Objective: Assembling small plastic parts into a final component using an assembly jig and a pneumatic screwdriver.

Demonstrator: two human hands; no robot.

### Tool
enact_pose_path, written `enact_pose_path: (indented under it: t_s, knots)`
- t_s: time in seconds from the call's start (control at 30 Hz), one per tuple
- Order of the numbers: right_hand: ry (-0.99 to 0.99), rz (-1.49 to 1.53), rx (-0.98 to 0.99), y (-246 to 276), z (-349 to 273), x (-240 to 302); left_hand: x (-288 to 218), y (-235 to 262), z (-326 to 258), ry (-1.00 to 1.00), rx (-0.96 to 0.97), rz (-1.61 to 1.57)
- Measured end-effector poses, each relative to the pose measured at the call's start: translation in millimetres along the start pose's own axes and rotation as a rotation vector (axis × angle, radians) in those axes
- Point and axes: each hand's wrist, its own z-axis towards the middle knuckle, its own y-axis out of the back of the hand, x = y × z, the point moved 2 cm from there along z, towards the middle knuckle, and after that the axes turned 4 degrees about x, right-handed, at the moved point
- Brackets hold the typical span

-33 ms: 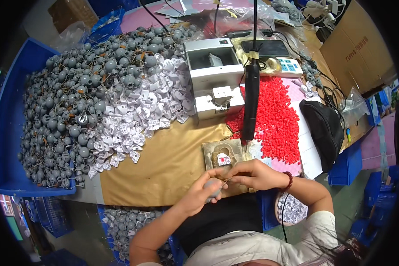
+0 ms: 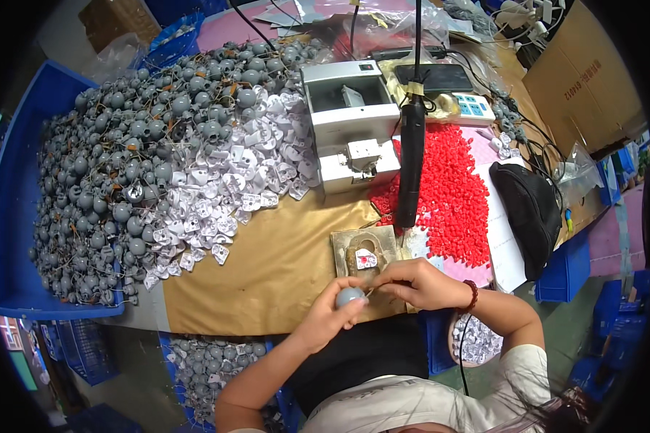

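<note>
A round grey ball-shaped part [image 2: 350, 296] sits in my left hand [image 2: 321, 322], fingers curled around it. My right hand [image 2: 420, 284] is pinched on the thin wires [image 2: 370, 291] that come out beside the ball. Just beyond my hands a metal fixture block [image 2: 342, 250] rests on the table, holding a white plastic piece [image 2: 361, 264] with a red bit [image 2: 364, 259] at its middle. Above it hangs a black electric screwdriver [image 2: 411, 166], its tip to the right of the block.
Grey balls with wires [image 2: 123, 173] fill a blue tray [image 2: 7, 216] at the left, beside piled white pieces [image 2: 202, 206]. A white screw-feeder machine [image 2: 350, 119] stands at the back. Right of it lie red parts [image 2: 455, 195], a black pouch [image 2: 525, 216] and a cardboard box [image 2: 585, 79].
My left hand has turned and shifted slightly, so more of the grey ball's top shows. My right hand stays pinched on the wires in nearly the same place.
</note>
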Motion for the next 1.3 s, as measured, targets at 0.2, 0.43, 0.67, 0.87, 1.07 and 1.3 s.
enact_pose_path:
  t_s: [0.2, 0.43, 0.67, 0.87, 1.07, 1.3]
  knots:
    - [0.082, -0.655, -0.043, -3, 9, -6, 11, -9, 10, -0.506, -0.469, 0.951]
    - [0.102, -0.829, -0.015, -2, 24, -8, 11, -10, 25, -0.6, -0.551, 1.073]
    - [0.185, -0.964, 0.098, 0, 27, -1, 6, -12, 25, -0.612, -0.532, 1.096]
    - [0.187, -1.023, 0.187, -5, 18, -2, -9, -9, 28, -0.625, -0.562, 1.387]
    - [0.179, -0.823, 0.026, 7, 14, -4, 5, -19, 31, -0.727, -0.556, 1.797]
    - [-0.097, -0.462, -0.2, 64, -15, -2, 12, -15, 33, -0.656, -0.508, 1.825]
